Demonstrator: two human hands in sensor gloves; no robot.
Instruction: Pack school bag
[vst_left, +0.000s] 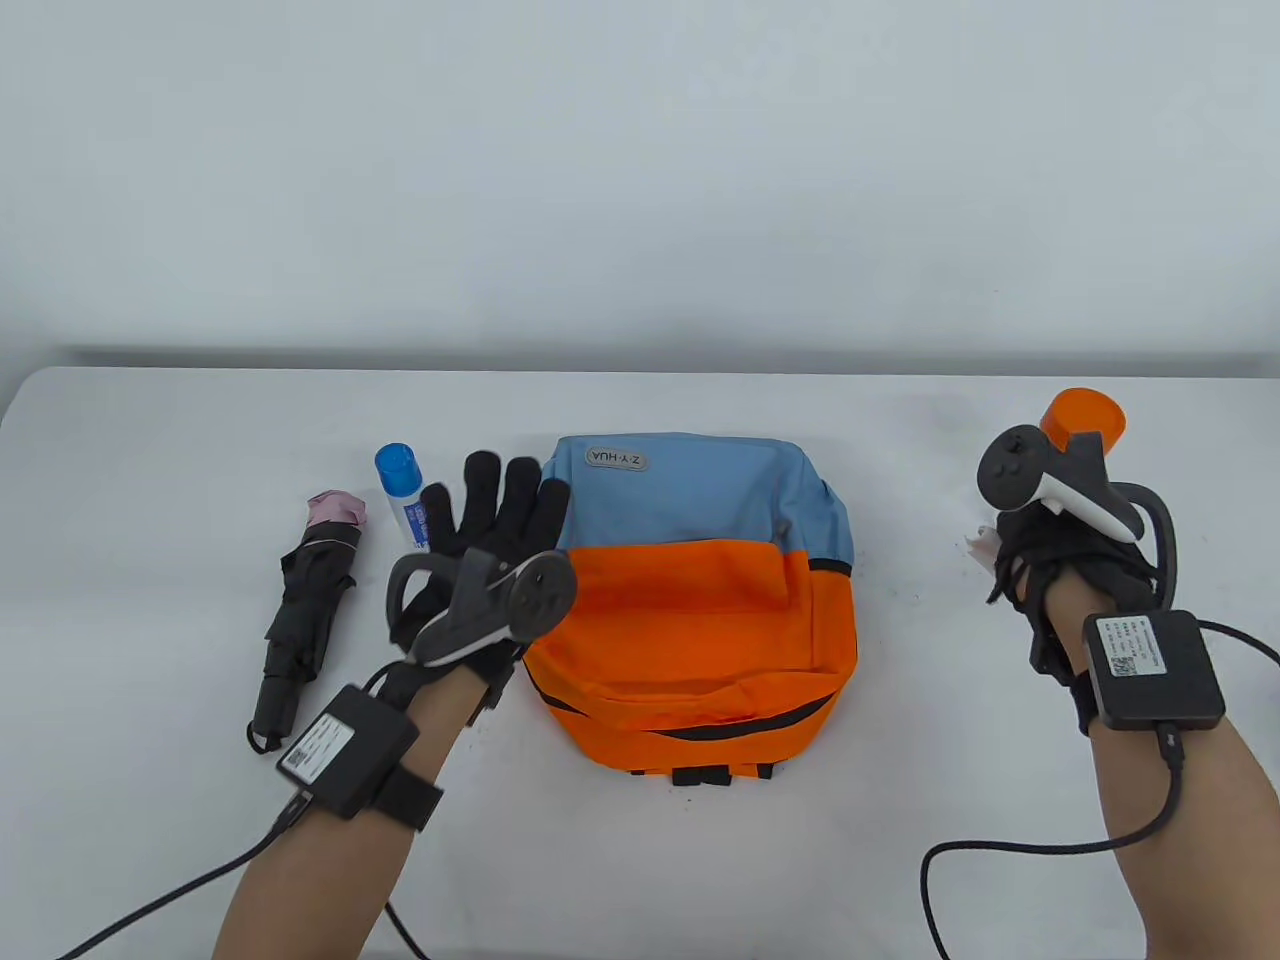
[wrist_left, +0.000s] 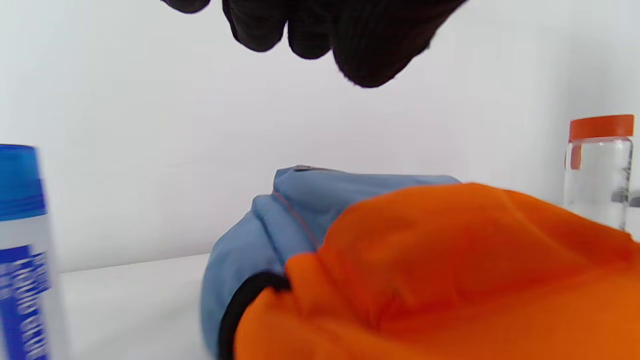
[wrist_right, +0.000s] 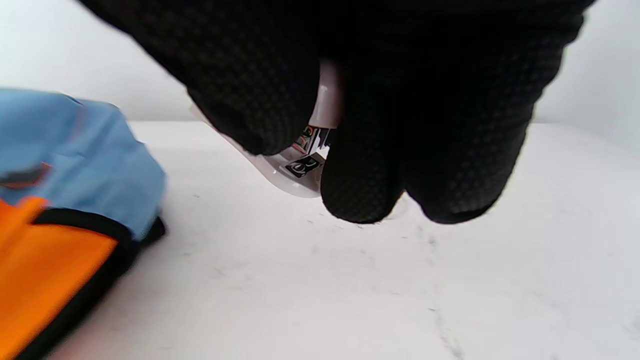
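An orange and blue school bag (vst_left: 700, 600) lies flat in the middle of the table, zipped; it also shows in the left wrist view (wrist_left: 425, 260) and the right wrist view (wrist_right: 60, 165). My left hand (vst_left: 490, 515) hovers at the bag's left edge with fingers spread, holding nothing. My right hand (vst_left: 1030, 560) is to the right of the bag and grips a small white packet (vst_left: 983, 543), seen between the fingers in the right wrist view (wrist_right: 305, 160). A clear bottle with an orange cap (vst_left: 1085, 415) stands behind the right hand.
A white tube with a blue cap (vst_left: 402, 490) stands left of the bag, and shows in the left wrist view (wrist_left: 22, 250). A folded black umbrella (vst_left: 310, 610) lies further left. Glove cables trail off the front edge.
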